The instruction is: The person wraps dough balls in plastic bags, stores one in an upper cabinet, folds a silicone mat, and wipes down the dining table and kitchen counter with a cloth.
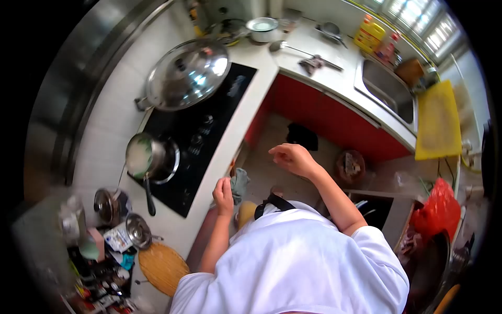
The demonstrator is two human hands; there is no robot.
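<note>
My left hand (pixel 223 194) is beside the front edge of the counter by the hob, with its fingers curled together. A grey-green cloth (pixel 240 185) hangs right by these fingers and appears gripped in them, though the contact is partly hidden. In mid-air over the floor, my right hand (pixel 293 158) is bent at the wrist. Its fingers are loosely curved and no object shows in them. Nearest on the black hob (pixel 196 157) stands a small pot (pixel 157 159) with pale, cloudy contents and a dark handle. Behind it is a large wok with a shiny lid (pixel 188 73).
A round wooden board (pixel 163 268), glass lids (pixel 138 230) and clutter lie on the near-left counter. Across the corner are a ladle (pixel 308 54), a crumpled rag (pixel 312 64) and a sink (pixel 387 89). A yellow board (pixel 439 120) and red bag (pixel 439 209) are at right.
</note>
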